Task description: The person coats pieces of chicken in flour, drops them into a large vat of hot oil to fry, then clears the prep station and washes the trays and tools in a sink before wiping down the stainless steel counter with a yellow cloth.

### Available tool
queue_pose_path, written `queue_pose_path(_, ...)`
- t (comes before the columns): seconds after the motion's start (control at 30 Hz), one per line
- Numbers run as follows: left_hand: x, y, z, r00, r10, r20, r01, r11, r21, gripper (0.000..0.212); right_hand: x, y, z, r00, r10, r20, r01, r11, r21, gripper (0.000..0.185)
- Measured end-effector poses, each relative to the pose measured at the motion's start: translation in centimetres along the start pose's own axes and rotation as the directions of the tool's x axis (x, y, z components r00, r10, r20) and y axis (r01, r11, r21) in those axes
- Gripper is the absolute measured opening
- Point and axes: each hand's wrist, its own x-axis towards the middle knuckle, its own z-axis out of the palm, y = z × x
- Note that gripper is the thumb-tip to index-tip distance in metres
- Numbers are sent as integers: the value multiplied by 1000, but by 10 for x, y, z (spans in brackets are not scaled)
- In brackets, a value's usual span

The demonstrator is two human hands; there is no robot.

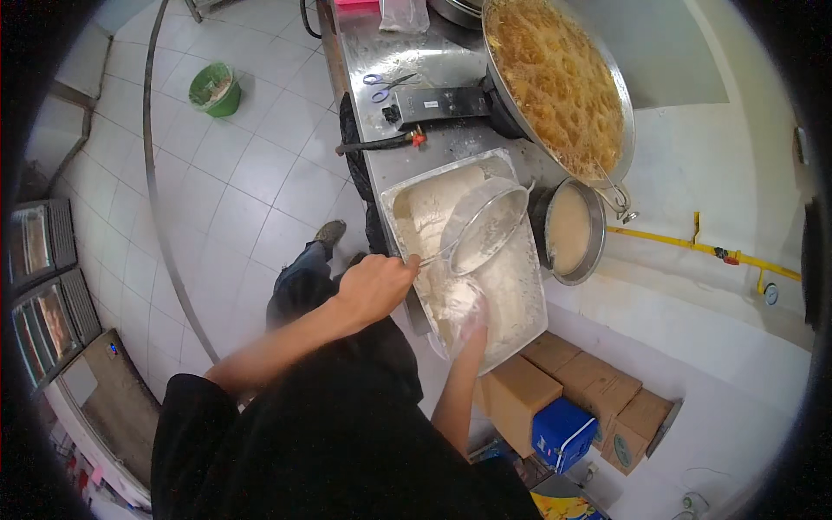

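My left hand (374, 289) grips the thin handle of a round wire-mesh sieve (491, 224). The sieve is tilted over a rectangular tray (537, 286) of white, flour-like powder (510, 289), and its mesh is dusted white. Inside the tray, near its front end, my right hand (476, 315) is coated in powder, below and apart from the sieve. Loose powder lies against its fingers; blur and powder hide how far they are closed. Just beyond the tray stands a round metal pot (599, 260) of pale, batter-like liquid (569, 231).
A wide pan (627, 123) of bubbling golden oil (559, 84) sits on a gas burner (442, 107). Scissors (389, 86) and a hose with a red valve (418, 137) lie on the steel table (448, 156). Cardboard boxes (520, 396) and a blue cooler (562, 432) stand below.
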Motion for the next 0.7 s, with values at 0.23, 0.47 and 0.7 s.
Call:
queue_pose_path(0.23, 0, 5, 5, 995, -68, 69, 81, 976, -200, 24, 54, -25, -29, 881, -466, -77, 382, 799, -464, 58)
queue_pose_path(0.47, -11, 34, 51, 992, -111, 59, 123, 755, -644, 23, 17, 15, 13, 985, -173, -3, 172, 976, 136, 49)
queue_pose_path(0.7, 27, 17, 31, 991, -116, 62, 123, 985, -123, 38, 36, -2, -50, 971, -206, -125, 199, 978, -66, 35)
